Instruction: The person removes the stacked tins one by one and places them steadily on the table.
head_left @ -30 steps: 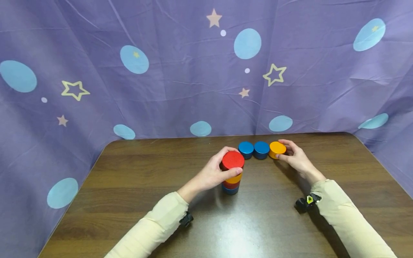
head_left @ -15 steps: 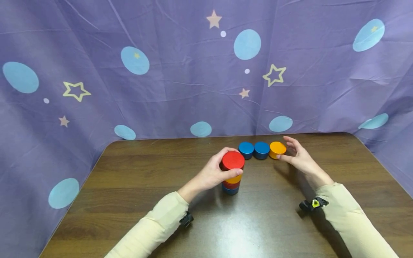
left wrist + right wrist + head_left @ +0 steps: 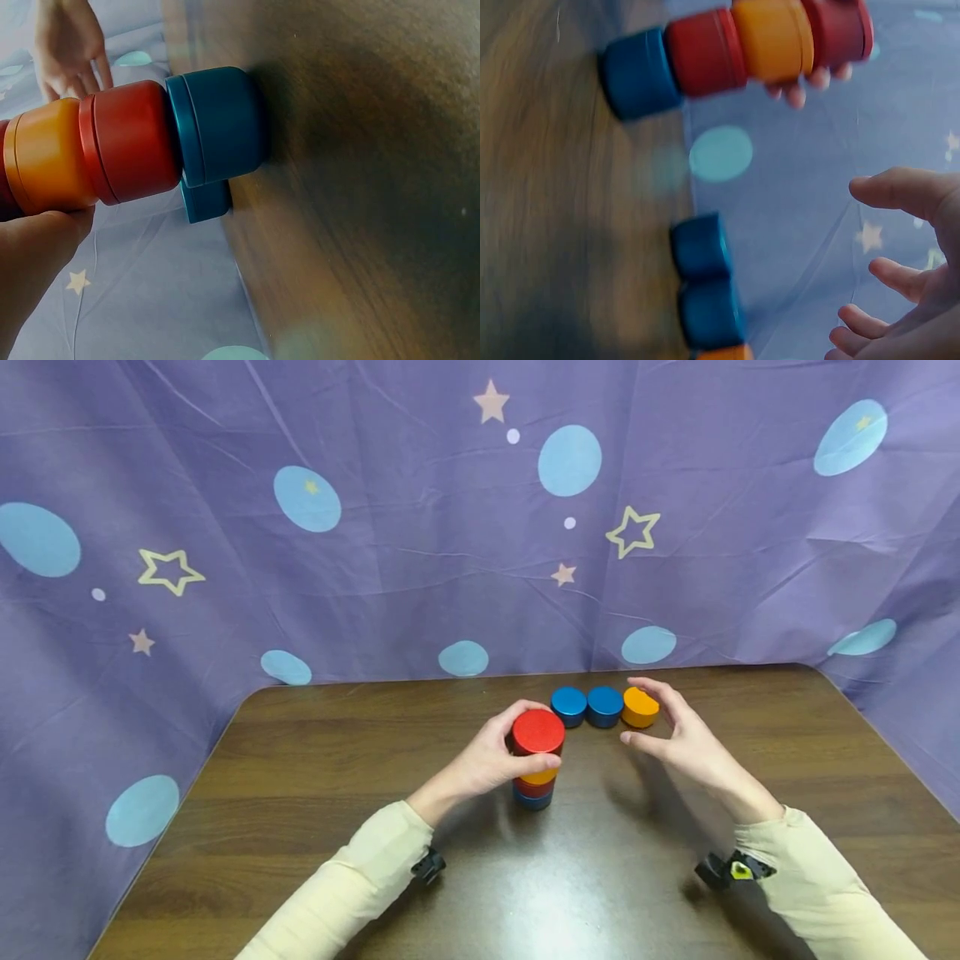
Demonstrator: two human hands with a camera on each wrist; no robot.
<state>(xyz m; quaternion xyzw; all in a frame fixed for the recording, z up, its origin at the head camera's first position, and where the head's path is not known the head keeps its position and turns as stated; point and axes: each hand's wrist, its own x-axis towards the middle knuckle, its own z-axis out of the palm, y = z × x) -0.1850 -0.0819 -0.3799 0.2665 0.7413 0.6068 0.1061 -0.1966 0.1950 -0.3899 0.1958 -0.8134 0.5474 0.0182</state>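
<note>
Lidded round tins stand in an upright stack: blue (image 3: 225, 124) at the bottom, then red (image 3: 137, 142), orange (image 3: 54, 154), and another red tin (image 3: 538, 732) on top. My left hand (image 3: 483, 764) grips the stack's upper part from the left, thumb across the front near the orange tin. My right hand (image 3: 690, 745) is held above the table with thumb and fingers spread, nothing between them. In the head view its fingers overlap the edge of a separate orange tin (image 3: 638, 710). That tin ends a row with two blue tins (image 3: 568, 706).
The row of tins sits near the far edge of the wooden table (image 3: 337, 743), behind the stack. A purple curtain (image 3: 405, 527) with stars and ovals hangs just beyond that edge. Each sleeved wrist carries a small black camera (image 3: 429, 865).
My right hand has let go of the orange tin at the row's end, drawn back from it and shifted left with its fingers spread. The left hand keeps its hold on the stack.
</note>
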